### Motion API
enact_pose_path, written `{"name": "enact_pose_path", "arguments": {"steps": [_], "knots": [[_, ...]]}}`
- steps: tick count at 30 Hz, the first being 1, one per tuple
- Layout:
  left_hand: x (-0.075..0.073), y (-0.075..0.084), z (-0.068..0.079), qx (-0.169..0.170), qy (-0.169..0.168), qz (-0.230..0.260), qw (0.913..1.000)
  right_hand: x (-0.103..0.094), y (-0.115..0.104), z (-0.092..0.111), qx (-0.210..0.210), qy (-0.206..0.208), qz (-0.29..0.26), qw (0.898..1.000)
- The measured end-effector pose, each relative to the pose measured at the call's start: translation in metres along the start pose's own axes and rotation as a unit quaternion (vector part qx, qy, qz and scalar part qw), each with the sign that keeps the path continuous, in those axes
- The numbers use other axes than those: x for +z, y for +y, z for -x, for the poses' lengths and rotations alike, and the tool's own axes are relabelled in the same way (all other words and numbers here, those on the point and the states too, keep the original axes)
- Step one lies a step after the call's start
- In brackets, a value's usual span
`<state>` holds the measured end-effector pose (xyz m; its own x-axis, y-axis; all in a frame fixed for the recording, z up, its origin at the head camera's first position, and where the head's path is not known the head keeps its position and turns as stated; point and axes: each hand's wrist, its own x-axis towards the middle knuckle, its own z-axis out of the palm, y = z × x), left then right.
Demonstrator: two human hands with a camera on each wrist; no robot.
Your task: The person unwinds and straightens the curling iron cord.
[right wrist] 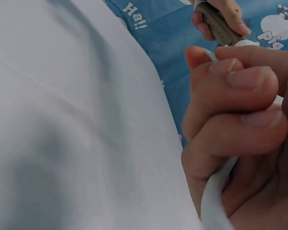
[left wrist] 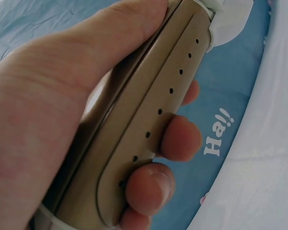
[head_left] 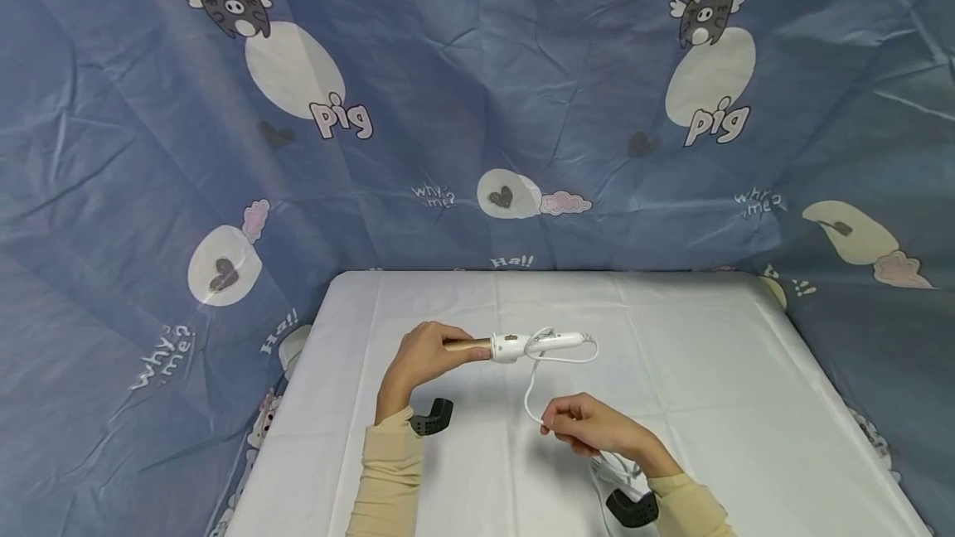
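My left hand (head_left: 427,359) grips a hair curling iron (left wrist: 139,124) by its gold barrel, thumb along one side and fingertips curled round the other. A row of small dark holes runs down the barrel in the left wrist view. The iron's white handle (head_left: 555,342) points to the right in the head view, raised over the table. Loops of white cord (head_left: 531,392) pass around the handle and hang down to my right hand (head_left: 597,425). There the curled fingers and thumb hold the cord, which comes out below them in the right wrist view.
A white-covered table (head_left: 709,355) lies below both hands. Behind it hangs a blue patterned cloth (head_left: 462,106). More gathered cord (head_left: 619,475) shows under my right wrist. Each wrist carries a black camera mount, seen at the left wrist mount (head_left: 434,417) and right wrist mount (head_left: 632,510).
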<state>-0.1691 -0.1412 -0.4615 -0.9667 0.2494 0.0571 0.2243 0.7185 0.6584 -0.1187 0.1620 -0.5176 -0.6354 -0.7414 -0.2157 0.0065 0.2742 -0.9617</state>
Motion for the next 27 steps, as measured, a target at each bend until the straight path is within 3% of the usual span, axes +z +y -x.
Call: {"name": "enact_pose_path", "arguments": {"steps": [27], "knots": [[-0.003, -0.003, 0.003, -0.009, 0.003, 0.008, 0.9999, -0.004, 0.012, -0.009, 0.043, 0.079, 0.010, 0.996]]}}
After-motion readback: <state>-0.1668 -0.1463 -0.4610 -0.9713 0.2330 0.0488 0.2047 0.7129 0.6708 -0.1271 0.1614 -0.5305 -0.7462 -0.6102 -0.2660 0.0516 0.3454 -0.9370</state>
